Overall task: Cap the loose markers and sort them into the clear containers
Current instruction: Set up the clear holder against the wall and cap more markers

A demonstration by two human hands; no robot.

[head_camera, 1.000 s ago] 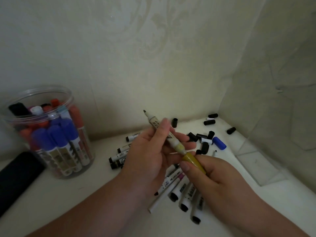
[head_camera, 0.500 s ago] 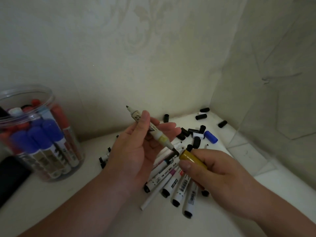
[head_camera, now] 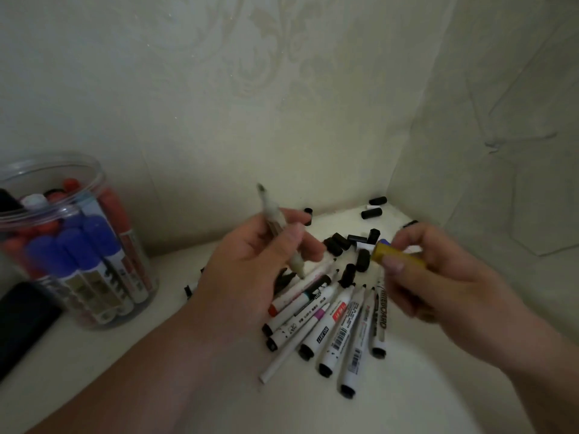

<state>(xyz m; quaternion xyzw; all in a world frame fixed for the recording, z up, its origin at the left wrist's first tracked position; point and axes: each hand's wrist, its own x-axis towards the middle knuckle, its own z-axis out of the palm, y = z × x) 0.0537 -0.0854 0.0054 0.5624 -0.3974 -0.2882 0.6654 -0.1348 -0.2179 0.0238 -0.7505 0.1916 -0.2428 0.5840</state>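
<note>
**Yellow cap off, nib exposed: main risk is a missed seat**

Walls (head_camera: 282, 89) close the corner behind and to our right, so we have no swing room that way. Table (head_camera: 407, 402) shows bare surface near us and between the clear jar (head_camera: 62, 158) and the marker pile (head_camera: 338, 324); that's our working room. Jar stands left, well apart from both hands, with capped markers inside. A dark object (head_camera: 22, 317) lies just beside it. Our left forearm crosses that side, so a wide elbow move could clip the jar.

Left hand (head_camera: 250, 261) has its fingers curled round the marker (head_camera: 275, 227), pinching mid-barrel, with the lower nib pointing down just above the pile. Right hand (head_camera: 438, 277) pinches the yellow cap (head_camera: 398, 255) between thumb and fingertips, mouth facing left, apart from the nib.

Our read: if we come in off-axis, the nib hits the cap's rim and inks our fingers. A loose pinch drops the cap among the black caps (head_camera: 341, 242), which look free to roll.
</note>
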